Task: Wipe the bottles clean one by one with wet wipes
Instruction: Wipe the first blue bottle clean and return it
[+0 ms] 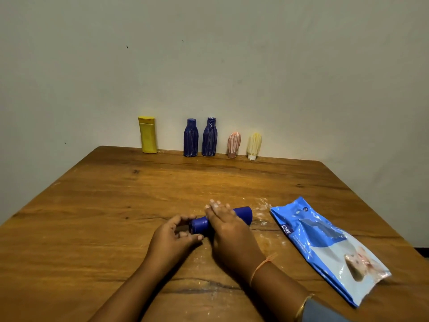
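head view: nearest the camera, both forearms reach in over the bench [92, 205], the right wrist wearing a thread and a bangle. the left hand [173, 238] has its fingers [183, 220] and thumb curled round the capped neck of the blue bottle [242, 213]. the right hand [228, 231] lies across the bottle's middle, fingers [217, 206] fairly straight and draped over it, tips whitish. whether a wipe sits under that palm cannot be told.

the bottle lies on its side near the middle of the bench, long axis running left to right, neck toward the left hand, base poking out past the right hand. so the left hand can steady and turn it at the neck while the right rubs along the barrel toward the base. the exposed base end looks plain blue.

just right of the hands lies the pack of wet wipes [325, 242], flat, closest to the right hand, with white smears on the wood between.

far back against the wall [209, 54] stand a yellow bottle [147, 135], a streaked blue bottle [190, 138], a second streaked blue bottle [209, 137], a pink tube [234, 142] and a pale yellow tube [254, 145], the last four streaked white and likely yet to be wiped
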A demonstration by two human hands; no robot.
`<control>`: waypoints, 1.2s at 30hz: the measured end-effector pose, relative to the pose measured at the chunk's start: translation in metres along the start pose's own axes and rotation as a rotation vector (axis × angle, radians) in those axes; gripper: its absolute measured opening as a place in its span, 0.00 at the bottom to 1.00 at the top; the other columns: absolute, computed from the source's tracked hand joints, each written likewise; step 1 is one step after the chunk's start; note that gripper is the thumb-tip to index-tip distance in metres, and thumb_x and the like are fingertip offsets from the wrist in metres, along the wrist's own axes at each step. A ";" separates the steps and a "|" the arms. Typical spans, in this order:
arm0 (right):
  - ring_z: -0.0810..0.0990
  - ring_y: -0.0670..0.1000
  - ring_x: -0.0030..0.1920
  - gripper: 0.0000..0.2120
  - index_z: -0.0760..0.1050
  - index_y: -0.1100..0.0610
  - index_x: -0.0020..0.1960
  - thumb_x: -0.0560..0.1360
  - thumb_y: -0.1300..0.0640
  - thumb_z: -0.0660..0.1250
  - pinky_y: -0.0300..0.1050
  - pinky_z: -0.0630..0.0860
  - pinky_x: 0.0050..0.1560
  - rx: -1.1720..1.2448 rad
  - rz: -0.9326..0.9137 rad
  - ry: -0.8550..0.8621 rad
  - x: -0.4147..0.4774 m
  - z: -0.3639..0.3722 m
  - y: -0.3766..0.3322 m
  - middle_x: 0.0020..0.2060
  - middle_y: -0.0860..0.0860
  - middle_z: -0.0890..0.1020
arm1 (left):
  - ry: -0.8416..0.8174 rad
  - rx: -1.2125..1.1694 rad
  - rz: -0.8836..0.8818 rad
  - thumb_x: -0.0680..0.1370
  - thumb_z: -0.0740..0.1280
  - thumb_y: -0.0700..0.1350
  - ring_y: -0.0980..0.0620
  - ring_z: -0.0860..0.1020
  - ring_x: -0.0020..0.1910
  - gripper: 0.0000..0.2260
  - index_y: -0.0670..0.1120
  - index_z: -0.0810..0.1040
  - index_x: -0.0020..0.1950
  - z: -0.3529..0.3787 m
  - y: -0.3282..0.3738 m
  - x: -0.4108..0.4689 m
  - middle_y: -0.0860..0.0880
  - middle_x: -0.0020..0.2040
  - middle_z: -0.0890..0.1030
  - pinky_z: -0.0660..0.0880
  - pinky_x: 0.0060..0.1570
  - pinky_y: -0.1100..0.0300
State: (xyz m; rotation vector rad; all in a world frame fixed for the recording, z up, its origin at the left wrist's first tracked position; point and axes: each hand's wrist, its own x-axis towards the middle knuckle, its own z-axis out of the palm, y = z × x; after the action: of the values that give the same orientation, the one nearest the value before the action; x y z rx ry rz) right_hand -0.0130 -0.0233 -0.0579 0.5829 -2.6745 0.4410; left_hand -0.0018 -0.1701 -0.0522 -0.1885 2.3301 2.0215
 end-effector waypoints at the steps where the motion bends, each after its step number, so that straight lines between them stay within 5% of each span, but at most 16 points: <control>1: 0.57 0.51 0.73 0.27 0.59 0.56 0.73 0.76 0.62 0.59 0.40 0.42 0.70 0.016 0.033 0.003 0.001 -0.004 0.007 0.73 0.52 0.62 | -0.002 0.039 0.001 0.69 0.72 0.33 0.50 0.82 0.46 0.17 0.50 0.77 0.53 -0.001 0.000 0.000 0.49 0.49 0.81 0.81 0.48 0.51; 3: 0.55 0.50 0.74 0.27 0.58 0.55 0.74 0.76 0.63 0.57 0.35 0.40 0.68 0.040 0.126 0.021 0.001 -0.010 0.024 0.73 0.51 0.60 | 0.001 0.066 0.011 0.70 0.72 0.35 0.50 0.82 0.44 0.15 0.50 0.77 0.53 -0.001 -0.001 0.000 0.48 0.47 0.82 0.81 0.47 0.52; 8: 0.61 0.49 0.72 0.24 0.65 0.57 0.71 0.75 0.65 0.56 0.36 0.53 0.69 0.088 0.354 0.040 0.003 -0.011 0.036 0.72 0.53 0.64 | 0.011 -0.042 0.030 0.74 0.69 0.37 0.48 0.83 0.45 0.12 0.49 0.78 0.55 0.002 0.000 0.001 0.45 0.45 0.83 0.81 0.47 0.52; 13: 0.54 0.49 0.74 0.25 0.58 0.55 0.73 0.77 0.63 0.55 0.37 0.45 0.69 0.179 0.125 0.028 -0.002 -0.001 -0.010 0.74 0.51 0.59 | 0.018 -0.069 0.039 0.74 0.68 0.36 0.47 0.83 0.45 0.10 0.49 0.79 0.51 0.002 0.002 0.000 0.43 0.45 0.83 0.80 0.49 0.51; 16: 0.60 0.51 0.72 0.24 0.62 0.57 0.72 0.76 0.62 0.59 0.43 0.49 0.71 0.142 -0.032 -0.011 -0.006 0.006 -0.023 0.72 0.54 0.64 | 0.021 -0.042 0.057 0.74 0.69 0.35 0.46 0.83 0.48 0.10 0.47 0.79 0.51 0.000 0.001 0.000 0.43 0.45 0.83 0.79 0.52 0.49; 18: 0.65 0.53 0.70 0.24 0.64 0.58 0.70 0.75 0.63 0.61 0.45 0.51 0.70 0.080 -0.019 0.002 -0.008 0.007 -0.011 0.70 0.55 0.68 | 0.037 -0.070 0.049 0.73 0.70 0.35 0.44 0.82 0.48 0.10 0.46 0.79 0.51 -0.001 0.000 0.002 0.41 0.46 0.83 0.78 0.54 0.46; 25: 0.57 0.49 0.73 0.26 0.58 0.56 0.74 0.76 0.63 0.57 0.38 0.50 0.71 0.044 0.295 0.003 -0.004 -0.013 0.023 0.74 0.52 0.60 | 0.003 0.121 0.052 0.70 0.73 0.34 0.52 0.83 0.43 0.18 0.51 0.76 0.54 0.002 -0.001 -0.001 0.47 0.43 0.83 0.80 0.48 0.54; 29: 0.55 0.51 0.74 0.27 0.57 0.57 0.74 0.76 0.64 0.59 0.43 0.50 0.72 0.067 0.138 0.015 -0.006 0.004 -0.009 0.74 0.52 0.59 | 0.015 0.226 0.137 0.71 0.72 0.37 0.51 0.81 0.39 0.16 0.56 0.77 0.51 0.003 -0.002 -0.003 0.46 0.41 0.83 0.80 0.44 0.54; 32: 0.65 0.55 0.70 0.28 0.63 0.60 0.70 0.72 0.64 0.64 0.48 0.54 0.69 0.032 -0.033 0.010 -0.010 0.016 -0.025 0.70 0.56 0.67 | 0.023 0.205 0.168 0.73 0.70 0.38 0.48 0.81 0.37 0.14 0.56 0.79 0.53 0.002 -0.004 -0.002 0.46 0.40 0.84 0.79 0.41 0.52; 36: 0.67 0.54 0.69 0.26 0.65 0.58 0.70 0.73 0.63 0.65 0.44 0.54 0.68 -0.001 0.056 0.054 -0.010 0.004 -0.003 0.69 0.55 0.69 | 0.041 0.109 0.118 0.73 0.70 0.38 0.56 0.82 0.41 0.11 0.52 0.78 0.50 0.005 -0.005 -0.002 0.50 0.42 0.83 0.80 0.46 0.57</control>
State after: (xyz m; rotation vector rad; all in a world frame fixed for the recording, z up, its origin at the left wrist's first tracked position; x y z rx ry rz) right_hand -0.0046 -0.0240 -0.0651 0.4896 -2.6449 0.4637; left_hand 0.0007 -0.1660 -0.0573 -0.0909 2.5247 1.9512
